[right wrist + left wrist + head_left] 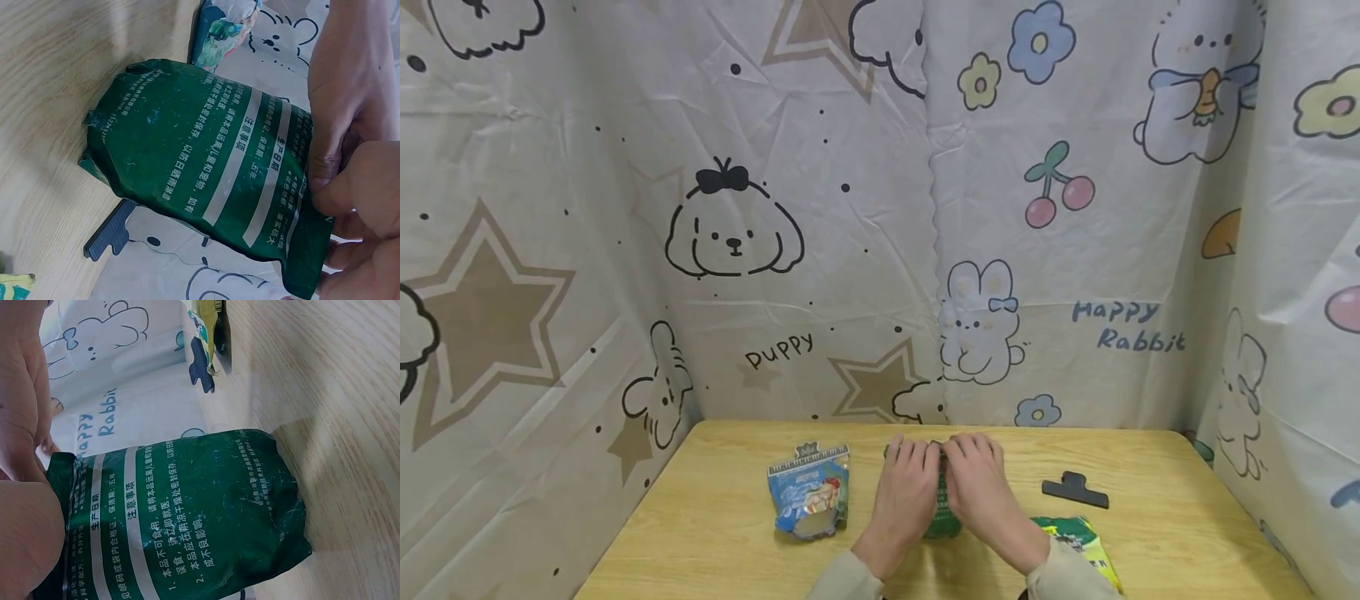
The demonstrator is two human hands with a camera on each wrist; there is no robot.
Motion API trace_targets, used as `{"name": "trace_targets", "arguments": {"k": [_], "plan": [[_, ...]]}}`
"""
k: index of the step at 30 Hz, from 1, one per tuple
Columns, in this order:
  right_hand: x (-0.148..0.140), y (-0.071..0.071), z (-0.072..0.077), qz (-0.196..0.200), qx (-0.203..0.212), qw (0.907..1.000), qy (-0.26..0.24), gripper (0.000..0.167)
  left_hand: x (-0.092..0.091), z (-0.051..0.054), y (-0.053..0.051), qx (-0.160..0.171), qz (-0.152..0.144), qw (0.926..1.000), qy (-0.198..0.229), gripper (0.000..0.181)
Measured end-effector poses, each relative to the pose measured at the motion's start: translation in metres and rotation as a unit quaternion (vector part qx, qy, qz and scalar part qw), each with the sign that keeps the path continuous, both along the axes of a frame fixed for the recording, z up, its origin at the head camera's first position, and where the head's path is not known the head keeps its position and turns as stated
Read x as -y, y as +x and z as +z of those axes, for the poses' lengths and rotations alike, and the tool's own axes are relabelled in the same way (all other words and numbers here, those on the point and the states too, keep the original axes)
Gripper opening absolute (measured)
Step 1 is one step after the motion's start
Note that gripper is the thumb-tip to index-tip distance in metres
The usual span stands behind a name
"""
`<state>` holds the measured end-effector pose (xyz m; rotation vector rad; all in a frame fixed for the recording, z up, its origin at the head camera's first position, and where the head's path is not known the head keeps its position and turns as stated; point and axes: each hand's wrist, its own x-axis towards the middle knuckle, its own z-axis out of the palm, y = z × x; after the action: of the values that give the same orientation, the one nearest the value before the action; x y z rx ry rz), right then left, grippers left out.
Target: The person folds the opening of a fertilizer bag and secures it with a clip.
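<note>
Green bag point(943, 527): upright between both hands, base toward the wooden table point(700, 533).
Left hand point(908, 492): pinches its top edge at 11 o'clock.
Right hand point(980, 487): pinches that edge at 1 o'clock.
Blue bag point(807, 492): 9 o'clock from the green one, clipped along its top.
Black clip point(1075, 490): on the table, 3 o'clock.
Yellow-green packet point(1081, 537): 4 o'clock, partly hidden by the right sleeve point(1067, 575).

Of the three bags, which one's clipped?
The blue bag, left of the left hand: a patterned clip spans its top. No clip shows on the handheld green bag or the yellow-green bag; the black clip lies loose.
</note>
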<state>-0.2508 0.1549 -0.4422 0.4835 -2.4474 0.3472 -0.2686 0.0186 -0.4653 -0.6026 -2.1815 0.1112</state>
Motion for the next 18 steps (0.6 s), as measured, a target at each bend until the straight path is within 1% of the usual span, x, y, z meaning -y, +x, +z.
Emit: {"name": "trace_targets", "arguments": {"k": [5,8,13,16,18], "plan": [[0.002,0.002,-0.001,-0.007,0.01,0.9998,0.018,0.017,0.0,0.0,0.002,0.013,0.005,0.9999,-0.008,0.015],[0.003,0.0,-0.004,-0.009,0.004,0.9996,0.027,0.019,0.0,0.0,0.002,0.015,0.01,0.9998,-0.011,0.011],[-0.002,-0.003,-0.009,0.009,-0.038,0.9984,0.042,0.022,0.001,-0.002,0.002,0.009,0.01,0.9998,-0.013,0.008],[-0.006,-0.006,-0.009,0.028,-0.066,0.9959,0.055,0.023,0.002,-0.002,0.0,0.006,-0.001,0.9999,-0.011,0.009],[-0.009,-0.008,-0.008,0.044,-0.074,0.9946,0.059,0.022,0.005,-0.002,-0.002,-0.001,-0.013,0.9999,-0.007,0.01]]}}
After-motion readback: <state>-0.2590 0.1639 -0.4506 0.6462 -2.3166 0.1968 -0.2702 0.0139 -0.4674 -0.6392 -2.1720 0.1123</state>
